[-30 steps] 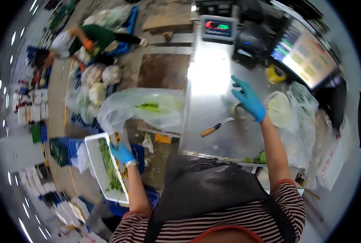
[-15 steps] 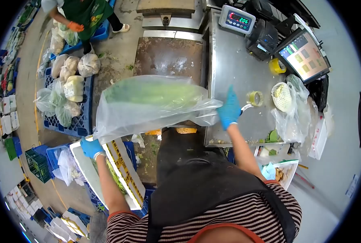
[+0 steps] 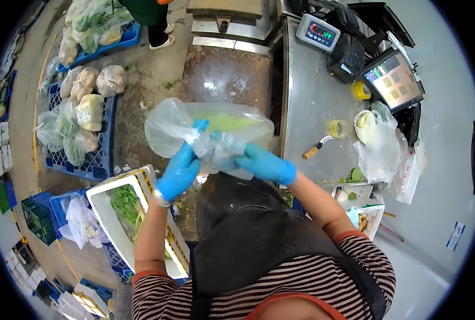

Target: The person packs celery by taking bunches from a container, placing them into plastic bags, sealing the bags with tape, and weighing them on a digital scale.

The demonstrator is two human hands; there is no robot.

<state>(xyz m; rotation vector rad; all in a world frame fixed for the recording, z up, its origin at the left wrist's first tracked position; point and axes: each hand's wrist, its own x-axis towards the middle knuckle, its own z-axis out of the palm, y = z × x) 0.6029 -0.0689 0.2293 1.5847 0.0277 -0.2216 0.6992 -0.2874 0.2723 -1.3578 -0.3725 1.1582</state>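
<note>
A clear plastic bag (image 3: 165,125) with pale green vegetables (image 3: 226,121) inside lies across the rusty metal platform's near end, in front of me. My left hand (image 3: 178,172), in a blue glove, is closed on the gathered plastic at the bag's near side. My right hand (image 3: 269,164), gloved the same way, grips the twisted plastic just right of it. The two hands are close together, and the plastic between them is blurred. The kind of vegetable cannot be made out through the bag.
A steel table (image 3: 314,96) on the right carries a hooked knife (image 3: 317,148), tape rolls (image 3: 337,128), a scale display (image 3: 318,32) and a touchscreen (image 3: 394,80). Left are a foam box (image 3: 96,200) of greens and a blue pallet (image 3: 106,136) with bagged produce. Another person's legs (image 3: 157,29) stand behind.
Both hands have come together from the bag's two ends, gathering its plastic. The bag is more bunched up. The display reading went from 2.06 to 1.28, and the other person moved right.
</note>
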